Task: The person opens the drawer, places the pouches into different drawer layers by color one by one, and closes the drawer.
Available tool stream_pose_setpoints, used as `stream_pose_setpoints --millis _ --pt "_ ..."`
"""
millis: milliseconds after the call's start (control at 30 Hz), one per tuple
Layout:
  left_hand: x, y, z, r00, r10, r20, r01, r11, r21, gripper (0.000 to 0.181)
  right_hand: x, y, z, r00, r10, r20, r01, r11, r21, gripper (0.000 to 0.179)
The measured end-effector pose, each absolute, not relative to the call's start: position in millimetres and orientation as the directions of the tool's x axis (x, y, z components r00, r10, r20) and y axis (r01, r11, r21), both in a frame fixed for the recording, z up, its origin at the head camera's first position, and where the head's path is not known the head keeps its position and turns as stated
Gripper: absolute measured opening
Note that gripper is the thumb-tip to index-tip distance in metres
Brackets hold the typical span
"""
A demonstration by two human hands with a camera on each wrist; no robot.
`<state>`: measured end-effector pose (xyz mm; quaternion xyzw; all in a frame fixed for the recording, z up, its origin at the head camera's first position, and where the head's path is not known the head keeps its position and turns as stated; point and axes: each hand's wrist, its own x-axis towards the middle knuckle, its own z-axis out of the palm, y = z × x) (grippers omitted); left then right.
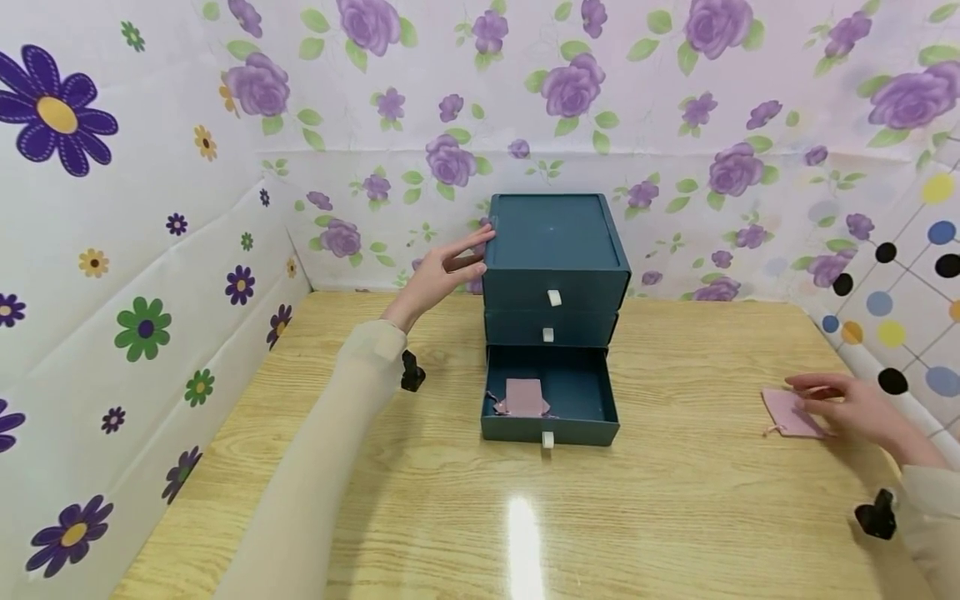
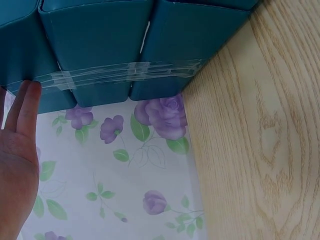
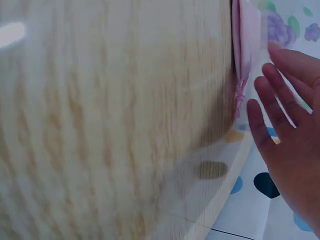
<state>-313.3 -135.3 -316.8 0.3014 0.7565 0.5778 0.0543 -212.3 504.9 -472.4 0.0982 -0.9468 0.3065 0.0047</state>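
A dark blue three-drawer cabinet (image 1: 558, 233) stands at the back of the table, its bottom drawer (image 1: 581, 387) pulled out. Inside that drawer, toward the front left, lies a pink drawstring pouch (image 1: 523, 397) on top of more pink fabric. My left hand (image 1: 431, 283) rests its extended fingers against the cabinet's upper left side; the left wrist view shows the fingertips (image 2: 32, 92) at clear tape across the drawer units. At the far right, my right hand (image 1: 855, 408) is beside another pink drawstring pouch (image 1: 787, 412) lying on the table, its fingers (image 3: 270, 100) loosely bent and spread.
The two upper drawers are closed, each with a small white pull tab (image 1: 554, 297). Flowered sheets (image 1: 337, 75) hang behind and at the left; a dotted sheet (image 1: 918, 317) borders the right. The wooden table (image 1: 420, 500) extends in front of the cabinet.
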Motion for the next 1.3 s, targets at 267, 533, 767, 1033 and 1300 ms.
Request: stream_pose_setpoints --millis 267,533,767,1033,1300 --pt "-313.1 -135.1 -316.2 -0.809 0.525 0.264 0.392 0.146 0.908 0.056 -218.8 503.4 -475.3 -0.977 -0.213 -0.012 -0.167 0.799 -0.578 0.041" --pt "-312.4 -134.8 -314.5 -0.809 0.524 0.266 0.393 0.147 0.908 0.056 -223.4 495.3 -473.1 -0.982 -0.186 -0.036 -0.138 0.833 -0.536 0.023" --pt "-312.4 -134.7 -316.1 -0.808 0.524 0.270 0.397 0.144 0.907 0.056 -226.6 496.9 -474.4 -0.981 -0.195 -0.003 -0.168 0.856 -0.489 0.013" --pt "-312.3 -133.7 -316.8 -0.804 0.522 0.285 0.409 0.138 0.902 0.056 -224.2 490.4 -456.7 -0.983 -0.177 -0.055 -0.133 0.880 -0.457 0.026" --pt "-312.6 -135.0 -318.3 -0.804 0.522 0.285 0.408 0.135 0.903 0.056 -235.8 489.9 -429.7 -0.987 -0.156 -0.041 -0.126 0.903 -0.411 0.036"
